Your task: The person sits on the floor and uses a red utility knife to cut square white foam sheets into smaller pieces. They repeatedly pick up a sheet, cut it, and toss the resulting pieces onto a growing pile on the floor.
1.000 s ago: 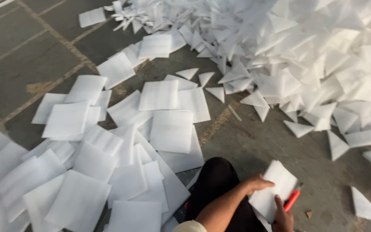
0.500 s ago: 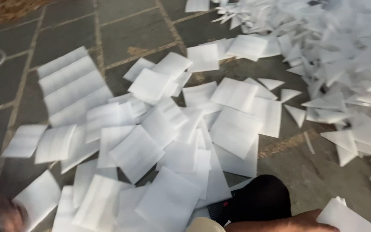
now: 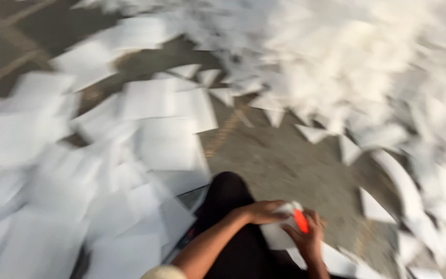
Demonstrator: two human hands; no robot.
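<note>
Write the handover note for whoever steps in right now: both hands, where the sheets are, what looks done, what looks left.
Left hand: closed on a white sheet held over the lap.
Right hand: grips an orange-red tool against that sheet; blur hides what kind of tool it is.
Squared white sheets lie spread over the floor to the left and ahead.
A big loose heap of white pieces, many triangular, lies ahead and to the right.
Done: many sheets laid out on the left.
Left: the sheet in hand; the heap looks unsorted.

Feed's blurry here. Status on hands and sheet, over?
Left hand gripping white sheet. Right hand holds orange-red cutter against it. Loose sheets litter floor around.
</note>
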